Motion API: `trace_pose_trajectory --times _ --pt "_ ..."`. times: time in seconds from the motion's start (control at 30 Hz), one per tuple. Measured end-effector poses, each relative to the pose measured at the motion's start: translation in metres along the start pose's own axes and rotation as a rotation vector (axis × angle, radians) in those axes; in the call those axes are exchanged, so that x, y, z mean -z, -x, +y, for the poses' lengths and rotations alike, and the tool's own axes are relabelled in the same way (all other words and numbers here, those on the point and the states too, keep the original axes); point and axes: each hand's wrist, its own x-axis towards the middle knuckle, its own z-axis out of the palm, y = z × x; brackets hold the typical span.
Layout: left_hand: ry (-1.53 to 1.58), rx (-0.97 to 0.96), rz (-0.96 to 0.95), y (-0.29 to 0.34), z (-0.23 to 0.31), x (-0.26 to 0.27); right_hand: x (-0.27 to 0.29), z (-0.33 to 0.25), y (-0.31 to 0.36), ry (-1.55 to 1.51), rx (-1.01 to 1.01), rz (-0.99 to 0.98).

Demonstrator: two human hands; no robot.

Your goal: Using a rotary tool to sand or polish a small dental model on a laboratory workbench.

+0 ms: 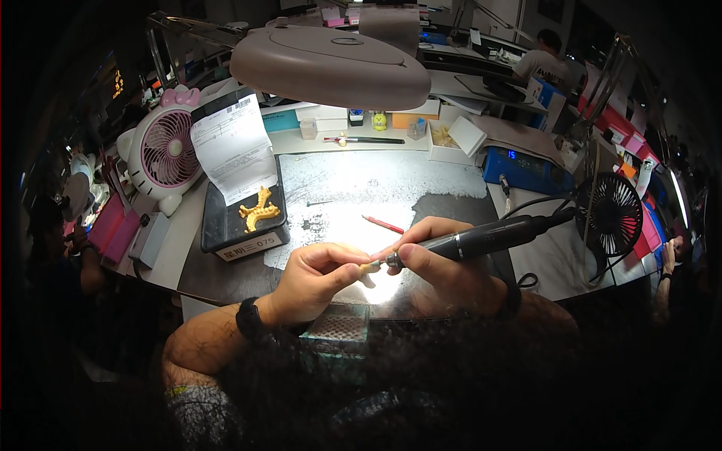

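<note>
My left hand (308, 284) is closed, its thumb and fingers pinching a small yellowish piece (366, 268) too small to identify. My right hand (451, 279) grips a black rotary handpiece (492, 235), its metal tip meeting or almost meeting that piece. Both hands come together under bright light above the worn mat (338, 180). A red pencil (383, 224) lies just beyond the fingers. Left of them stands a black bin (242, 242) with yellow dental models (260, 212) and a printed sheet (235, 146) propped in it.
A large lamp head (331, 68) hangs over the bench. On the left is a pink-and-white fan (167, 146); to the right, a blue control box (519, 167) and a black fan (609, 214). Behind the mat are thin tools (368, 140) and small boxes. Other people sit nearby.
</note>
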Motion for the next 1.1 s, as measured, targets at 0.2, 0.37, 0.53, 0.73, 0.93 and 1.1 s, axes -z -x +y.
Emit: trace_pose_trajectory --times 0.2,0.37,0.53,0.73,0.93,1.1 --pt "-0.005 0.001 0.0 0.0001 0.0001 -0.0005 -0.0012 -0.0005 0.0003 -0.019 -0.01 0.009" --pt "-0.002 -0.007 0.0 0.0007 -0.0005 0.0004 0.0009 0.0014 -0.0001 0.017 0.0 -0.009" --pt "-0.019 0.008 0.005 0.0007 -0.0006 0.0011 -0.0011 0.0017 0.0001 0.006 -0.001 0.013" --pt "-0.026 0.016 0.007 0.0008 0.0005 0.001 0.0005 0.0024 0.0 0.035 0.005 0.009" --pt "-0.032 0.009 0.013 0.0003 0.0015 -0.0011 0.0011 0.0042 0.0004 0.033 0.005 0.009" --pt "-0.02 0.015 0.01 -0.0006 0.0027 -0.0023 0.0008 0.0032 0.0001 0.044 0.009 0.009"
